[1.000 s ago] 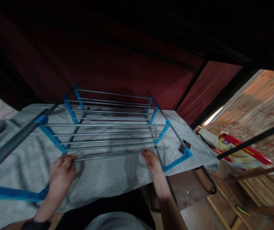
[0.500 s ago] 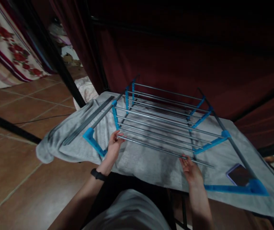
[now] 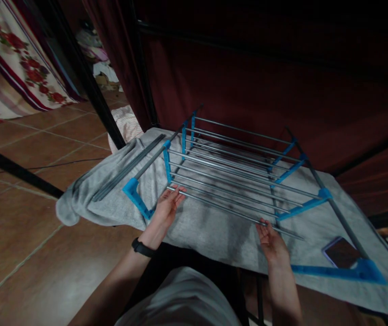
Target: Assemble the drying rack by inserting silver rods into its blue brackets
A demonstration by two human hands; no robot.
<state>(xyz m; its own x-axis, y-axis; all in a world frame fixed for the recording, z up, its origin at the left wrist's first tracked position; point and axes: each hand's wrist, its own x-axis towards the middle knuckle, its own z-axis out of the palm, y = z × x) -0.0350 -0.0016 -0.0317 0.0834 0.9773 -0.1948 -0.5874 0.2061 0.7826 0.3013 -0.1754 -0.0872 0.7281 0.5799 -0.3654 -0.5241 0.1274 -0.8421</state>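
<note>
A thin metal rod [image 3: 221, 208] lies across both my hands, close above the grey cloth. My left hand [image 3: 167, 207] pinches it near its left end, a short piece sticking out past the fingers. Toward the other end, the fingers of my right hand [image 3: 272, 242] are closed on the same rod, whose tip runs on to the right. Just beyond is a rack of metal rods with blue plastic brackets [image 3: 167, 163] on two side tubes. The front-left blue bracket [image 3: 135, 195] and the front-right blue bracket [image 3: 336, 271] have no rod between them.
Several loose rods [image 3: 129, 170] lie on the grey cloth [image 3: 207, 240] at the left. A phone [image 3: 341, 252] rests inside the right side tube. Dark metal posts [image 3: 92, 90] and a dark red curtain [image 3: 248, 86] stand around; tiled floor [image 3: 21, 226] lies to the left.
My left hand's fingers have shifted a little inward along the rod, so its left end now shows beyond them. My right hand keeps its hold. The whole view has moved slightly.
</note>
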